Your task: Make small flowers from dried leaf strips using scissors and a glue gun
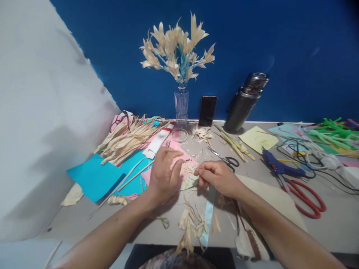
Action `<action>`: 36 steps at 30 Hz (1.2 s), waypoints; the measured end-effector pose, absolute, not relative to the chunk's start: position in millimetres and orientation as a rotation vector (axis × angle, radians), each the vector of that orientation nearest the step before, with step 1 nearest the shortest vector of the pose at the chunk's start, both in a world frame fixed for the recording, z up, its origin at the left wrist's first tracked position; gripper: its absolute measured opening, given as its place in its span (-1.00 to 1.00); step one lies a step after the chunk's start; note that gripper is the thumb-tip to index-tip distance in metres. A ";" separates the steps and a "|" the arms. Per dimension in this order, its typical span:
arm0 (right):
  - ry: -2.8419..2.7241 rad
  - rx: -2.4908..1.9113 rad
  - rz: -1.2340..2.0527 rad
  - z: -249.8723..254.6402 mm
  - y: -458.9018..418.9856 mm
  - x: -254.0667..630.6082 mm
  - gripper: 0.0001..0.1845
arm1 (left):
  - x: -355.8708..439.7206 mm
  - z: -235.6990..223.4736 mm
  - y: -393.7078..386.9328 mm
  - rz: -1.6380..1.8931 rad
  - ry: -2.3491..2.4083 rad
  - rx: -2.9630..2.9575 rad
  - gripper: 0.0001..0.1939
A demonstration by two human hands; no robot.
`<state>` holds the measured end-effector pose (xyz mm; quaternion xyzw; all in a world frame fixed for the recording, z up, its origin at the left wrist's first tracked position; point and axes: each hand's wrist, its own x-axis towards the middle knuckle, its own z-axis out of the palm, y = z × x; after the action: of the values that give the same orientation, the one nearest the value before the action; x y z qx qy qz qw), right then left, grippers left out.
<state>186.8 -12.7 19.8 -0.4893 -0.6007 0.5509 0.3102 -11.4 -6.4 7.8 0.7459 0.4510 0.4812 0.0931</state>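
My left hand (166, 175) is over the pink paper (187, 154), thumb and forefinger apart with nothing seen between them. To its right, my right hand (213, 175) is closed in a pinch; what its fingertips hold is too small to make out. Pale shredded husk scraps (188, 170) lie between the two hands. Just beyond my right hand are small scissors (224, 157) with black handles. Nearer to me, more dry husk strips (188, 224) lie beside a light blue strip (208, 216) at the table's front edge.
A clear bottle (181, 106) holds husk flowers (176, 45) at the back, beside a phone (208, 111) and a dark flask (244, 104). Dried husks (134, 136) and blue paper (94, 177) lie left. A blue glue gun (282, 165), red-handled scissors (305, 198) and cables lie right.
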 end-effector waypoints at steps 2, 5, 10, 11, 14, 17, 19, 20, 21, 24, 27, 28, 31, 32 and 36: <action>-1.609 -1.301 1.441 19.2 -12.2 186.7 -0.81 | -12.1 6.8 -6.8 1.442 1.274 2.475 -0.84; -1.640 -1.293 1.440 18.9 -12.2 187.4 -0.80 | -10.5 6.0 -8.2 1.443 1.180 2.702 -0.84; -1.687 -1.267 1.439 20.8 -15.3 187.7 -0.76 | -4.0 5.3 -11.7 1.323 1.118 2.527 -0.87; -1.697 -1.263 1.439 20.7 -15.5 187.7 -0.75 | -2.6 5.2 -12.4 1.288 1.098 2.380 -0.87; -1.693 -1.217 1.490 18.6 -14.5 188.8 -0.68 | 0.3 5.8 -13.2 1.179 1.037 1.864 -0.88; -1.626 -1.146 1.596 14.4 -12.2 190.9 -0.62 | 1.4 7.5 -12.3 1.085 0.972 1.519 -0.90; -1.586 -1.114 1.654 11.9 -11.1 192.1 -0.60 | 1.8 8.7 -11.9 1.040 0.912 1.376 -0.87; -1.575 -1.108 1.668 11.0 -10.9 192.5 -0.59 | 2.0 9.3 -12.0 1.024 0.890 1.325 -0.86; -1.573 -1.111 1.662 10.2 -10.7 192.8 -0.58 | 2.3 9.7 -12.1 1.011 0.885 1.286 -0.86; -1.597 -1.146 1.593 9.2 -10.8 192.9 -0.56 | 2.6 9.6 -12.3 0.978 0.911 1.206 -0.85; -1.600 -1.173 1.631 9.1 -10.6 193.0 -0.54 | 1.1 6.0 -10.1 0.917 0.904 1.117 -0.84; -1.605 -1.186 1.637 9.3 -10.5 192.9 -0.53 | 0.3 4.2 -9.0 0.897 0.891 1.080 -0.84; -1.659 -1.244 1.502 11.0 -10.8 191.6 -0.59 | -1.8 -1.0 -6.2 0.863 0.869 0.982 -0.80; -1.680 -1.261 1.433 11.9 -11.2 190.9 -0.63 | -2.0 -2.2 -5.8 0.864 0.866 0.960 -0.79; -1.715 -1.292 1.191 15.5 -13.9 187.8 -0.84 | -1.0 -2.1 -7.0 0.867 0.817 0.901 -0.76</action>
<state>187.8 -13.9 15.5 -0.4954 -0.6576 0.4570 0.3365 -1.0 -7.0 -2.1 0.4099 0.3717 0.3945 0.7336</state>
